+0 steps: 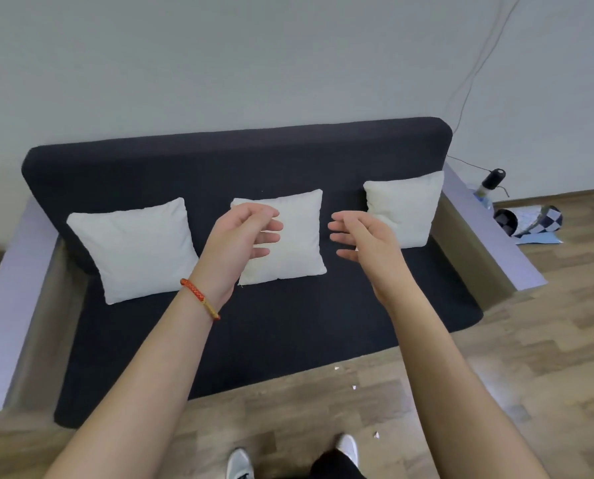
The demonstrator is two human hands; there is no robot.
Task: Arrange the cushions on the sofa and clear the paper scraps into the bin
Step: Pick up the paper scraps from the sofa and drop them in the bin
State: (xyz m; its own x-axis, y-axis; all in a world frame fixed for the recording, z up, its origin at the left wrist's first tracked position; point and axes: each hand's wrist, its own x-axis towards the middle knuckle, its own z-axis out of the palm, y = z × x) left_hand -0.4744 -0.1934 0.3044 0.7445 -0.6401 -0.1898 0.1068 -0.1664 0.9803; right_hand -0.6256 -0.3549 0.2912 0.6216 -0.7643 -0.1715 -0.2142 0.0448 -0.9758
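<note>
Against the sofa [254,160] back, three upright cushions [281,236] in a left-right row, both hands' [240,236] grip apart, empty

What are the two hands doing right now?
Left hand: open, fingers loosely curled, holding nothing.
Right hand: open, holding nothing.

left hand [240,236] hides part of middle cushion [288,250].

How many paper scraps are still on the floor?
3 visible: one paper scrap by the sofa's front edge, one just below it, one beside the right shoe. The arms may hide more.
</note>
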